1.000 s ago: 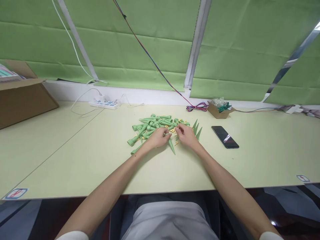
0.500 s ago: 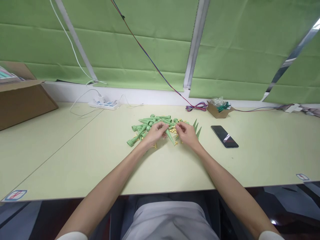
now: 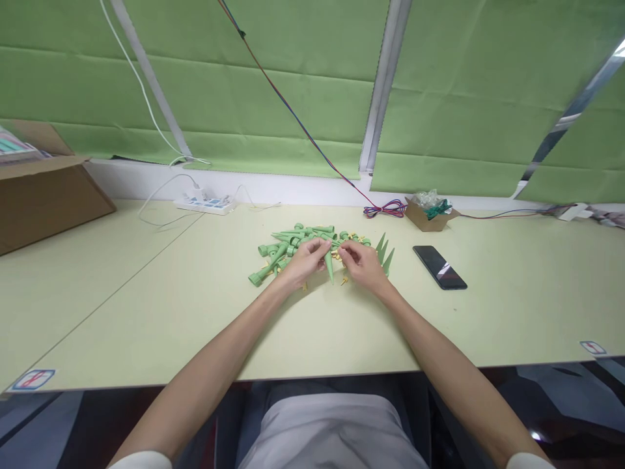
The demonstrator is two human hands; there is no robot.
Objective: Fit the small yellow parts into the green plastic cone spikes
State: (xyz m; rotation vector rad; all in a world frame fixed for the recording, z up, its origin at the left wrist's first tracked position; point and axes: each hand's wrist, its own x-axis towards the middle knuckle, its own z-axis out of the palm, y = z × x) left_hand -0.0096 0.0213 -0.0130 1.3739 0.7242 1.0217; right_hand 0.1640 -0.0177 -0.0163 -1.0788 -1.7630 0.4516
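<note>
My left hand (image 3: 308,260) is closed on a green plastic spike (image 3: 329,267), whose pointed end aims down toward me. Close beside it, my right hand (image 3: 362,263) has its thumb and fingers pinched near the spike's upper end; whatever they grip is too small to make out. A pile of green plastic spikes and caps (image 3: 276,251) lies behind and left of my hands, with small yellow pieces (image 3: 344,281) scattered among and in front of them. Several green pointed spikes (image 3: 385,253) lie just right of my right hand.
A black phone (image 3: 439,267) lies to the right. Along the back are a power strip (image 3: 205,204), a coiled red and blue cable (image 3: 385,208) and a small cardboard box (image 3: 430,218) with plastic wrapping. A large cardboard box (image 3: 49,202) stands at the far left.
The spike in my left hand has swung from slanting right to pointing almost straight toward me. My right hand has come slightly closer to the left.
</note>
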